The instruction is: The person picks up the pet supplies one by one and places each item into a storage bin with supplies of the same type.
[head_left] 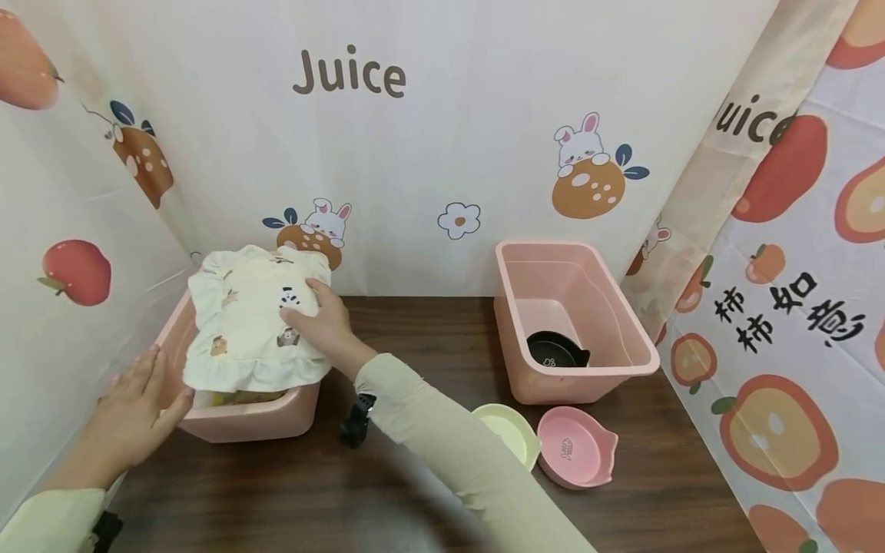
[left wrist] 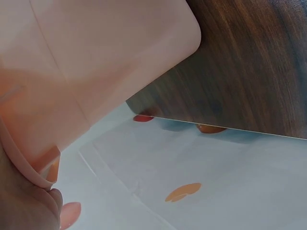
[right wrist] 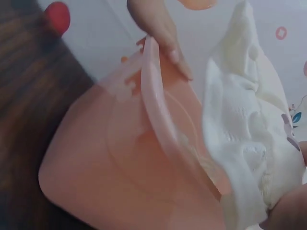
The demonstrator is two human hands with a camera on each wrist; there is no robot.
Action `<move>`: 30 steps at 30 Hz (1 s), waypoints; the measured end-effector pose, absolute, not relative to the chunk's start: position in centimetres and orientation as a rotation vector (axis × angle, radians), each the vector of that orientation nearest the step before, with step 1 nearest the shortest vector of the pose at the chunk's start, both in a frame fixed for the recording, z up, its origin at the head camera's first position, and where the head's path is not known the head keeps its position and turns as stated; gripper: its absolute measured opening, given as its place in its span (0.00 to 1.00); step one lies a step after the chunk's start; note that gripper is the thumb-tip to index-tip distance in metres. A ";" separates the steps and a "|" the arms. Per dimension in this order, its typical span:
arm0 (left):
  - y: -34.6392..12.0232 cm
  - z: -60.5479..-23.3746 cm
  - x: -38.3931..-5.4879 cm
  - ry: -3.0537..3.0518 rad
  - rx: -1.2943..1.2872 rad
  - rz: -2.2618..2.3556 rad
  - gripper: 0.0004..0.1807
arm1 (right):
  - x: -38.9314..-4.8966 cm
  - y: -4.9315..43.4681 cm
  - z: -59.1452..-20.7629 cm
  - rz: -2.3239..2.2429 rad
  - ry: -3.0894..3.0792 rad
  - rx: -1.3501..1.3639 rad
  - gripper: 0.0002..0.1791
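A cream cushion (head_left: 252,322) with a ruffled edge and small animal prints lies over the top of the left pink bin (head_left: 252,422). My right hand (head_left: 332,322) pinches it from above, thumb and fingers spread on its right side. In the right wrist view, the cushion's ruffle (right wrist: 235,143) stands up beside the bin's rim (right wrist: 158,105). My left hand (head_left: 131,415) grips the bin's left rim, its fingers over the edge. Under the cushion's front edge, something yellowish (head_left: 242,397) shows inside the bin, mostly hidden.
To the right stands a second pink bin (head_left: 570,388) with a black bowl (head_left: 556,349) inside. Before it, a light green bowl (head_left: 508,430) and a pink bowl (head_left: 577,449) sit on the dark wooden table (head_left: 415,330). Printed curtains (head_left: 456,138) enclose the back and sides.
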State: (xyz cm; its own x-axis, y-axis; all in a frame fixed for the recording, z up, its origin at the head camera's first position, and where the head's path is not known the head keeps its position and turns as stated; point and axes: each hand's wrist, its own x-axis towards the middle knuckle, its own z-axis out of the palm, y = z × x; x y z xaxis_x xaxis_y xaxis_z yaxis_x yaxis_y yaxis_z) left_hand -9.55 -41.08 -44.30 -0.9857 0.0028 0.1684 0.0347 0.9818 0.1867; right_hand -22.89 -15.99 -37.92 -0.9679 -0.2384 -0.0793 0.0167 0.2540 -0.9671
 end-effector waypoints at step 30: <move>-41.1 -44.0 -9.4 -2.942 -0.042 -0.293 0.43 | -21.1 -19.1 -40.3 -0.481 2.649 -1.326 0.28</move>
